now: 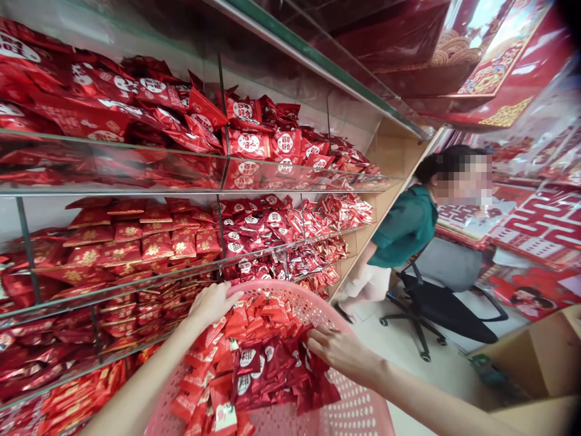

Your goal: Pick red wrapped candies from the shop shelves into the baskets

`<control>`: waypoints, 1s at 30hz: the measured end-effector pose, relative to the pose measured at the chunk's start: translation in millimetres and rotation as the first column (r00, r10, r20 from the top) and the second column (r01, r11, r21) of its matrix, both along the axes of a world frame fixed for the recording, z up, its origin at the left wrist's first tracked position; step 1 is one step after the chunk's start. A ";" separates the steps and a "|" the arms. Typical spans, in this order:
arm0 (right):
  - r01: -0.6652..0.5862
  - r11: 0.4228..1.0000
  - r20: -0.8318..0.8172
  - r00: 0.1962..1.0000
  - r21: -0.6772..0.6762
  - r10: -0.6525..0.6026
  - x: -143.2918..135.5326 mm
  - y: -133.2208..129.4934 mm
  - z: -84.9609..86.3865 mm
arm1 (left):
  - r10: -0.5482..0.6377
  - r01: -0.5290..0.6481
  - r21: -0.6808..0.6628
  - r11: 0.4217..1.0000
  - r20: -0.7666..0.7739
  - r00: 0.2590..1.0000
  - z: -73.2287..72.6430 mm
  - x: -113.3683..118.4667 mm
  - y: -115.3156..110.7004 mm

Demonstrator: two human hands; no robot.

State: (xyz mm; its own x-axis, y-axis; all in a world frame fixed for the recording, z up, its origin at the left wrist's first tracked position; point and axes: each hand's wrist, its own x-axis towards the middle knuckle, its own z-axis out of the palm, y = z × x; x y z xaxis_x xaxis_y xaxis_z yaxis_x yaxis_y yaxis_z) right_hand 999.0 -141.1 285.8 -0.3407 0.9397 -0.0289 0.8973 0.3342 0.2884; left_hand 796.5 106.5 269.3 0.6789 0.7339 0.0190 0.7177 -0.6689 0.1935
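Observation:
A pink perforated plastic basket (363,393) is in front of me, tilted, with wrapped candy packets inside. Bright red-orange packets (267,310) lie along its far and left sides. Dark red packets (267,369) with white round labels are piled in the middle. My left hand (214,301) is closed at the basket's far left rim, thumb along the edge and the other fingers partly hidden. Inside the basket, my right hand (333,348) has its fingers bent down onto the dark red packets at the right of the pile; its fingertips are partly hidden.
Glass shelves (290,181) with dividers hold rows of red candy packets (149,242) at the left. A person (399,224) in a green top leans forward beyond the shelf end. Near them stand a black office chair (447,309) and a cardboard box (540,357).

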 end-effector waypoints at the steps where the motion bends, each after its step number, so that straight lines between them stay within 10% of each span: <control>1: 0.001 1.000 0.014 1.000 -0.001 -0.001 0.5 -0.2 -2.0 | 0.003 -0.003 -0.003 1.000 -0.002 1.000 0.8 0.0 -0.5; 11: 0.144 0.985 -0.193 0.968 -0.092 -0.159 2.7 0.2 13.6 | 0.042 -0.042 -0.034 0.999 -0.010 0.999 7.6 0.9 -5.7; 19: 0.574 0.761 -0.535 0.559 -0.301 -0.633 5.8 26.5 19.2 | 0.055 -0.056 -0.047 0.997 -0.007 0.998 6.9 1.7 -5.4; 30: 0.623 0.753 -0.245 0.712 -0.210 -0.658 -11.4 30.3 -8.0 | 0.055 -0.055 -0.041 0.998 -0.002 0.999 5.0 1.1 -5.0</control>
State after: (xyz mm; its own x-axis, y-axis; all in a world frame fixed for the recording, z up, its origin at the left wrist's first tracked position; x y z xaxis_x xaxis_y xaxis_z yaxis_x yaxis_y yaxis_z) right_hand 987.6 -110.8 277.9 0.3334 0.9321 -0.1415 0.9406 -0.3390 -0.0172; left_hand 797.5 101.6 274.4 0.6378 0.7701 -0.0124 0.7532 -0.6203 0.2188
